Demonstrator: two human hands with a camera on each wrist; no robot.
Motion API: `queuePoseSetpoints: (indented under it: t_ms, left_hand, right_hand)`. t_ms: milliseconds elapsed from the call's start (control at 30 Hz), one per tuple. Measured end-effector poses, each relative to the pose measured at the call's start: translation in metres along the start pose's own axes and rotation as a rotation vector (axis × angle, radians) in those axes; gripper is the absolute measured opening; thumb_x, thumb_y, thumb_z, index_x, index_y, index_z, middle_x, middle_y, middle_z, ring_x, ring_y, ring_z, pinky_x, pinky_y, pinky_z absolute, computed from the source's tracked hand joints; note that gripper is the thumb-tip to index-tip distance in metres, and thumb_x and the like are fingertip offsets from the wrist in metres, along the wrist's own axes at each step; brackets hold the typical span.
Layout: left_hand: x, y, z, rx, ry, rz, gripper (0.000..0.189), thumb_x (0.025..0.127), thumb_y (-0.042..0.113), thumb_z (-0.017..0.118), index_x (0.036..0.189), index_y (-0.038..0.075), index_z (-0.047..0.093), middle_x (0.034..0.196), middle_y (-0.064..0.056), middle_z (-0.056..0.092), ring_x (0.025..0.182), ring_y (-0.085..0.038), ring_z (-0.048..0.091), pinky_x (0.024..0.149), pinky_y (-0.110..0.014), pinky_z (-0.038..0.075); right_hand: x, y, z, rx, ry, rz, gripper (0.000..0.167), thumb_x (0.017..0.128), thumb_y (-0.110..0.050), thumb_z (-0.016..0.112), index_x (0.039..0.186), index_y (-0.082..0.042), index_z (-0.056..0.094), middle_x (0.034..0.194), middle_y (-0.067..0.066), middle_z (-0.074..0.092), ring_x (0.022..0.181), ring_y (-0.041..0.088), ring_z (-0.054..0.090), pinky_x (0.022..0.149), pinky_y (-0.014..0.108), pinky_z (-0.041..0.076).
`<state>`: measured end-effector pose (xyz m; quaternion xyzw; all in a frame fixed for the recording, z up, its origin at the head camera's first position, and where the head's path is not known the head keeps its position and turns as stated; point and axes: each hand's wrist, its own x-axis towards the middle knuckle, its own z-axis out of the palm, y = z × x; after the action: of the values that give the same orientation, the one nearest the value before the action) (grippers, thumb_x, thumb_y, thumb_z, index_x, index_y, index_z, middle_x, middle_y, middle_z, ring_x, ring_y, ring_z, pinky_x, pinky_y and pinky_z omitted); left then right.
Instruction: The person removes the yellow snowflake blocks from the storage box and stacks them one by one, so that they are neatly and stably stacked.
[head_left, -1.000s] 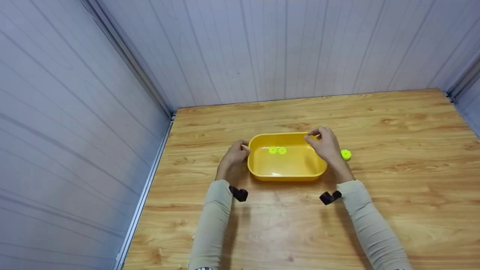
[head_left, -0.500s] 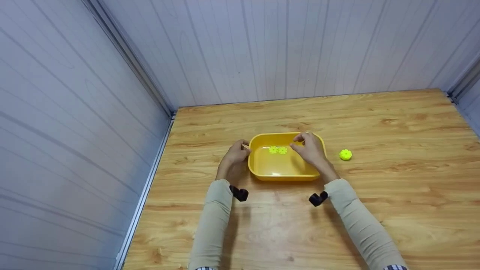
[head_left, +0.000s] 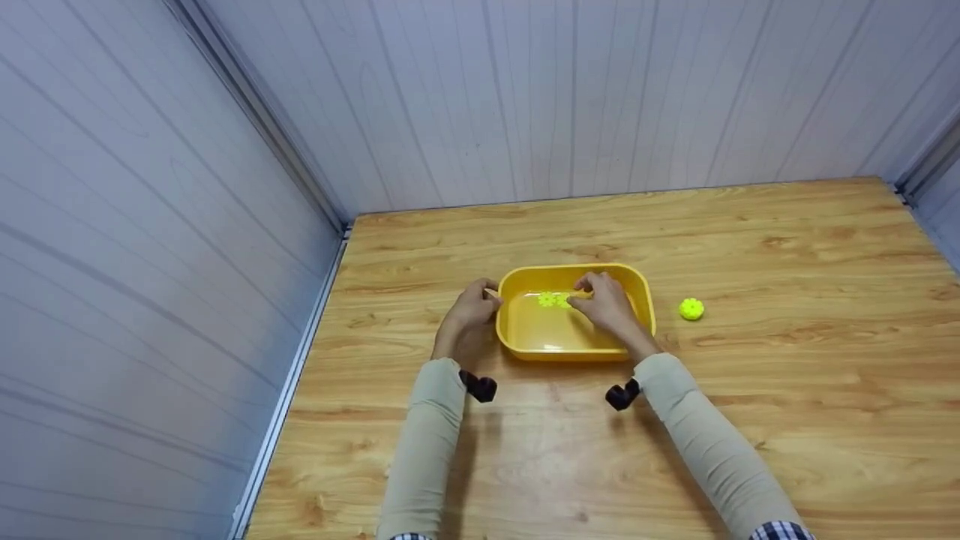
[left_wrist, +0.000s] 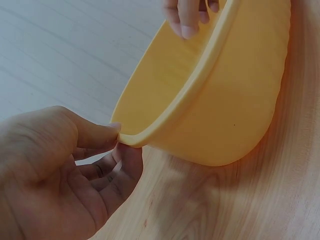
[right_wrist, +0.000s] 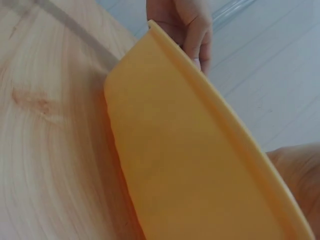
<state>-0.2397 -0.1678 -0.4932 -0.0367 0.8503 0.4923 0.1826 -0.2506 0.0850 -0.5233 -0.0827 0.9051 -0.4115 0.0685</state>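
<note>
A yellow plastic basin (head_left: pixel 525 334) sits on the wooden table, and my left hand (head_left: pixel 471 306) pinches its left rim between thumb and fingers, as the left wrist view (left_wrist: pixel 65 165) also shows. Inside the basin lie two flat neon-yellow flower-shaped pieces (head_left: pixel 547 299), side by side. My right hand (head_left: pixel 609 306) reaches over the basin's right side, with thumb and index finger apart. Its fingertips are close to the right-hand flower piece and partly cover it; whether they touch it cannot be made out. No held thing shows between them.
Another neon-yellow flower-shaped piece (head_left: pixel 691 309), which looks thicker, rests on the table (head_left: pixel 787 300) to the right of the basin. Pale panelled walls (head_left: pixel 525 105) stand behind and to the left of the table.
My right hand has moved left and slightly down, from above the basin's right rim to near the flower pieces. The thicker piece outside is now fully uncovered. My left hand has stayed put.
</note>
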Motion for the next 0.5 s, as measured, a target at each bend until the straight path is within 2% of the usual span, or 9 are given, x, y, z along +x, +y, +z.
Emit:
queuePoseSetpoints:
  t_ms: [167, 300, 500]
  left_hand:
    - [-0.0006, 0.0010, -0.0014, 0.006, -0.006, -0.003, 0.031, 0.098, 0.012, 0.050, 0.129, 0.005, 0.051, 0.091, -0.005, 0.052, 0.080, -0.014, 0.053, 0.076, -0.029, 0.048]
    - [-0.0008, 0.0011, -0.0020, 0.014, -0.001, -0.004, 0.031, 0.098, 0.012, 0.051, 0.128, 0.006, 0.052, 0.091, -0.005, 0.052, 0.080, -0.014, 0.053, 0.074, -0.027, 0.047]
    - [0.0003, -0.0004, -0.0015, 0.005, -0.004, -0.001, 0.030, 0.098, 0.012, 0.051, 0.128, 0.005, 0.052, 0.091, -0.006, 0.053, 0.081, -0.014, 0.054, 0.073, -0.026, 0.047]
  right_hand:
    - [0.0017, -0.0004, 0.0030, -0.065, -0.041, -0.008, 0.035, 0.088, -0.024, 0.066, 0.114, -0.001, 0.061, 0.113, 0.022, 0.053, 0.105, 0.036, 0.049, 0.088, 0.046, 0.042]
    - [0.0023, -0.0018, 0.0044, -0.113, -0.060, -0.006, 0.036, 0.088, -0.024, 0.068, 0.116, -0.003, 0.061, 0.110, 0.019, 0.054, 0.102, 0.034, 0.049, 0.087, 0.045, 0.041]
    - [0.0032, -0.0045, 0.0057, -0.213, -0.111, 0.004, 0.040, 0.089, -0.025, 0.066, 0.124, -0.005, 0.060, 0.118, 0.019, 0.054, 0.111, 0.036, 0.045, 0.096, 0.048, 0.037]
